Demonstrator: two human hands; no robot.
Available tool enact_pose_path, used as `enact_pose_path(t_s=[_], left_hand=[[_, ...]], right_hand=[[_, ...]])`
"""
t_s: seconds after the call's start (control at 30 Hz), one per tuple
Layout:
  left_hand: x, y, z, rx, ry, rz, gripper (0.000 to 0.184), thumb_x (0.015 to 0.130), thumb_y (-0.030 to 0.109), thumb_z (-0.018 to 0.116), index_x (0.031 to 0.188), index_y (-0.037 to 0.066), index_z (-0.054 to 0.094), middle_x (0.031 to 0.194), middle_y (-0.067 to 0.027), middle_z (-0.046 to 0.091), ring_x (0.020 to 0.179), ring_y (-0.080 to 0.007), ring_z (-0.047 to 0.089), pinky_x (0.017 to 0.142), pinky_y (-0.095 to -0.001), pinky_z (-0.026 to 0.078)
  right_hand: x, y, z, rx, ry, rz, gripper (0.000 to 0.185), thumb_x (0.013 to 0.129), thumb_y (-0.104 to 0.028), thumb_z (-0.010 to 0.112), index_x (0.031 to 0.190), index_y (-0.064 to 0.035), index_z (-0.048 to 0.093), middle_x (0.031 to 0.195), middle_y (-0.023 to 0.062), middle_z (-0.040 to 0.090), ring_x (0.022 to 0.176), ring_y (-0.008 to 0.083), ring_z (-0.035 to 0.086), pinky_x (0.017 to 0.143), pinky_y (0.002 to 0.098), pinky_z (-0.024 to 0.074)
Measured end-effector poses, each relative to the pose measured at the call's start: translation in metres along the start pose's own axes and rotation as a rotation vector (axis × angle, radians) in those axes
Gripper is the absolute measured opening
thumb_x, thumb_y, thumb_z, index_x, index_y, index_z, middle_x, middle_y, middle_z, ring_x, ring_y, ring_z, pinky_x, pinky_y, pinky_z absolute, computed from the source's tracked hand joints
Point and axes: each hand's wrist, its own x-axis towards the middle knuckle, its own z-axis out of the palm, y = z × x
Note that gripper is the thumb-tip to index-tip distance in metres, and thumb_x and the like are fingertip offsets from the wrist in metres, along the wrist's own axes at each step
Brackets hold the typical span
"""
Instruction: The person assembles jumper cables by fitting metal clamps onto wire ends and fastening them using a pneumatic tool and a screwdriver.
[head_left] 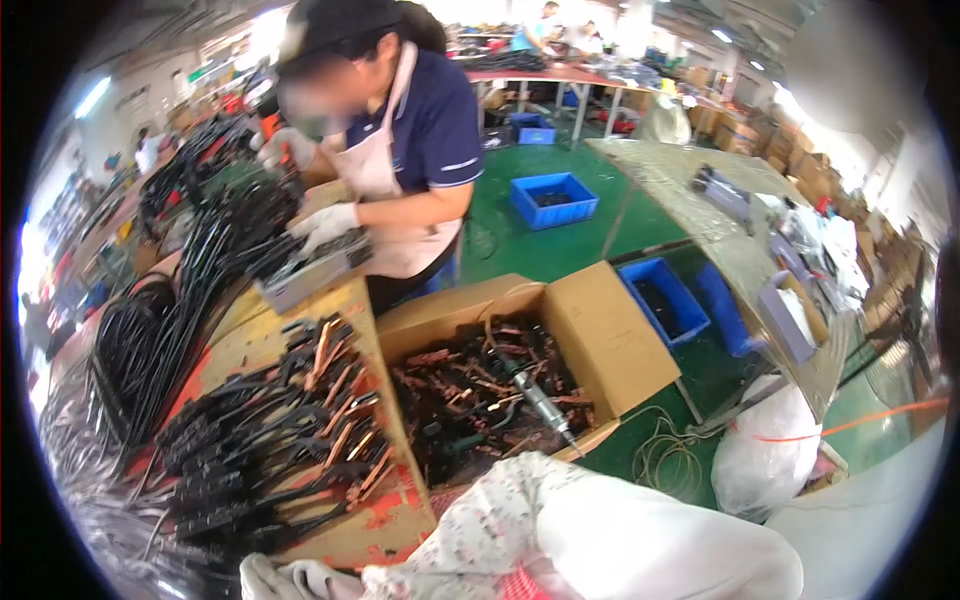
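My right hand (312, 578), in a pale glove, shows at the bottom edge, below the near end of the workbench. Its arm wears a flowered sleeve (480, 520). The frame edge cuts off most of the fingers, so its grip cannot be made out. My left hand cannot be made out. Beyond the glove, black cable pieces with bare copper-coloured ends (345, 440) lie in rows on the bench (405, 525). To the right, a silver screwdriver-like tool (542, 402) slants above a cardboard box (610, 340) of dark and copper-coloured pieces (450, 390).
Across the bench a co-worker (430, 140) in white gloves works at a grey tray (315, 270). Long black cables (150, 340) heap at the left. Blue bins (555, 215) stand on the green floor. A second table (680, 180) and a white bag (765, 450) are at the right.
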Motion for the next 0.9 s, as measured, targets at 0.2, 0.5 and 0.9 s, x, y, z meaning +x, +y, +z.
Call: enact_pose_path(t_s=[0.2, 0.5, 0.9], left_hand=[[-0.014, 0.040, -0.038, -0.428, 0.260, -0.104, 0.041, 0.097, 0.002, 0.056, 0.138, -0.002, 0.054, 0.116, -0.0133, 0.065, 0.102, -0.0205, 0.063, 0.093, -0.0322, 0.049], [-0.101, 0.077, -0.099, -0.066, 0.384, -0.282, 0.019, 0.091, 0.006, 0.064, 0.108, 0.000, 0.067, 0.094, -0.0111, 0.069, 0.082, -0.0190, 0.066, 0.074, -0.0334, 0.053], [-0.049, 0.118, -0.013, 0.364, -0.083, 0.125, 0.035, 0.074, 0.018, 0.076, 0.106, 0.007, 0.065, 0.093, -0.0069, 0.065, 0.090, -0.0242, 0.065, 0.079, -0.0387, 0.049]], right_hand=[[0.002, 0.012, -0.118, 0.910, -0.452, 0.552, 0.010, 0.096, -0.012, 0.064, 0.098, -0.0023, 0.065, 0.094, 0.0086, 0.062, 0.086, 0.0205, 0.064, 0.079, 0.0328, 0.0514], [-0.073, 0.065, -0.149, 0.040, -0.411, 0.645, 0.014, 0.088, -0.012, 0.073, 0.097, -0.0029, 0.068, 0.089, 0.0108, 0.065, 0.076, 0.0270, 0.067, 0.067, 0.0347, 0.0526], [-0.075, 0.047, -0.119, 0.139, -0.605, 0.603, 0.021, 0.091, -0.016, 0.066, 0.109, -0.0056, 0.070, 0.079, 0.0200, 0.069, 0.069, 0.0360, 0.069, 0.059, 0.0426, 0.0530]])
